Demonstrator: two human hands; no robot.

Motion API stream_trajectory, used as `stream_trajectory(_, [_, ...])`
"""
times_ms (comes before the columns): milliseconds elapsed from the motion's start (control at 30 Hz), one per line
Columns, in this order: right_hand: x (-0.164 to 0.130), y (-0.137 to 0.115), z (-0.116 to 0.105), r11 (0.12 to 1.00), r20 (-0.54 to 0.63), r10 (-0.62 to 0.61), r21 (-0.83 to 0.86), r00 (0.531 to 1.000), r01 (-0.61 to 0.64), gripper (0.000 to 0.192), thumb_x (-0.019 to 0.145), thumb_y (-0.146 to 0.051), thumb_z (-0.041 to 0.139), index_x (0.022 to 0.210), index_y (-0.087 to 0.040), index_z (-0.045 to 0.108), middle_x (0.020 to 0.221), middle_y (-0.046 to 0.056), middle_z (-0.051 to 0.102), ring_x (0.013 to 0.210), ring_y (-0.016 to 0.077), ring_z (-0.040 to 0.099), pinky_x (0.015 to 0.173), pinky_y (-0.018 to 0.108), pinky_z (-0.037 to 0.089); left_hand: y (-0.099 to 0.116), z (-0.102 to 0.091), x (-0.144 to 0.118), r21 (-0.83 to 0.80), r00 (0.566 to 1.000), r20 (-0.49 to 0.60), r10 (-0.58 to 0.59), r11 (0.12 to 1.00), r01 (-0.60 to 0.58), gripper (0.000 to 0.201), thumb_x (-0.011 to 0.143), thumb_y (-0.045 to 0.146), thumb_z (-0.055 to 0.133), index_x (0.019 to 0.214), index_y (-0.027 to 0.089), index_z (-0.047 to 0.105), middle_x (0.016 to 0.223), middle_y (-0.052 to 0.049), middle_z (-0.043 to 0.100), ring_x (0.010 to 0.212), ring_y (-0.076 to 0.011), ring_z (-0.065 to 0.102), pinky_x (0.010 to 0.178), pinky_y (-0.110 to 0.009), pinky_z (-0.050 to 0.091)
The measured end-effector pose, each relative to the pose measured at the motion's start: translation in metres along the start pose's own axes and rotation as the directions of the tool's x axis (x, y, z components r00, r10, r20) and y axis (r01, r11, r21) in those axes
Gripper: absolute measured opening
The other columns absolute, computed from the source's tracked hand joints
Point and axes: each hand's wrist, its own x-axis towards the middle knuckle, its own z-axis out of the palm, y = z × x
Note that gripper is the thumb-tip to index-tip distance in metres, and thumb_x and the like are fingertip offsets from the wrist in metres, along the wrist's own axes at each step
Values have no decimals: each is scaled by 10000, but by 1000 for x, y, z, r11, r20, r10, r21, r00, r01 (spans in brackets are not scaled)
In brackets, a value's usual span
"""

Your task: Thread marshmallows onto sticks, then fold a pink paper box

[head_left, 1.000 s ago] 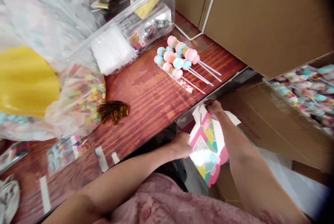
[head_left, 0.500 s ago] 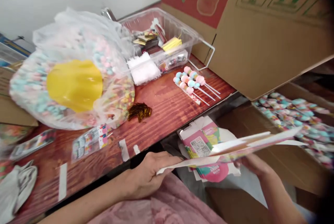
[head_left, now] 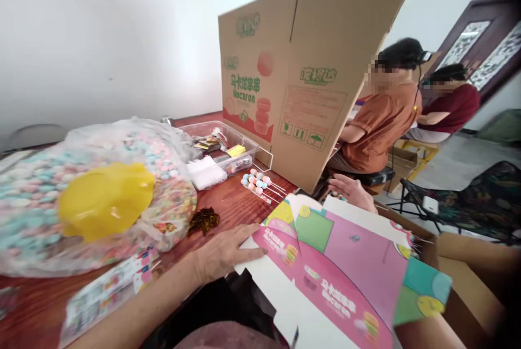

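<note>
My left hand [head_left: 226,251] pinches the left corner of a flat printed candy carton [head_left: 350,262], thumb on top. The carton is pink and purple with green and teal panels, white flaps and "Macaron" lettering, and lies tilted in front of me. Beyond its far edge my right hand [head_left: 354,191] shows, fingers stretched out and apart; its forearm passes beneath the carton. Macaron-coloured candy skewers [head_left: 256,181] with white sticks lie on the table just past the carton. A bundle of gold-brown twist ties [head_left: 204,221] is near my left hand.
A large clear bag of pastel candies [head_left: 32,202] with a yellow bowl-like piece [head_left: 106,200] fills the left. Behind stand a clear plastic bin [head_left: 240,137] and a tall cardboard box [head_left: 280,94]. Two people sit at right, near a folding chair [head_left: 472,202]. An open carton [head_left: 468,267] is lower right.
The carton, seen nearly edge-on before, now shows its printed face. My right hand has moved out beyond its far edge with fingers spread. The view has lifted, bringing the seated people into sight.
</note>
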Motion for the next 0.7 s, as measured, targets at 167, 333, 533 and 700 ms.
stream_trajectory(167, [1, -63, 65, 918, 388, 14, 360, 921, -165, 668, 794, -778, 462, 1119, -222, 638, 1101, 123, 704, 958, 289, 684, 824, 419, 547, -7, -53, -38, 239, 993, -107, -56, 968, 81, 438, 959, 141, 442, 1353, 300, 553, 1452, -174, 472, 1347, -288, 467, 1046, -451, 466])
stream_trajectory(333, [-2, -80, 96, 869, 506, -34, 441, 862, -225, 786, 730, -879, 402, 967, -194, 708, 868, 134, 741, 744, 309, 707, 673, 424, 557, 17, -91, -100, 370, 959, -202, -200, 891, 264, 445, 957, 182, 471, 1376, 319, 531, 1477, -160, 448, 1379, -312, 427, 1064, -499, 444])
stream_trajectory(533, [11, -106, 146, 981, 816, -137, 189, 562, -36, 502, 631, -450, 821, 1064, -215, 726, 929, 71, 755, 751, 261, 705, 659, 349, 560, 58, -101, -170, 440, 887, -265, -378, 771, 460, 454, 957, 169, 469, 1377, 330, 524, 1457, -155, 474, 1322, -299, 497, 1018, -465, 485])
stream_trajectory(700, [3, -142, 176, 969, 919, -182, 107, 349, 222, 384, 830, -444, 669, 1099, -174, 717, 967, 76, 741, 792, 228, 683, 682, 316, 550, 91, -92, -204, 431, 743, -218, -632, 621, 655, 622, 866, 137, 558, 1448, 324, 442, 1497, -160, 424, 1312, -348, 492, 1021, -521, 469])
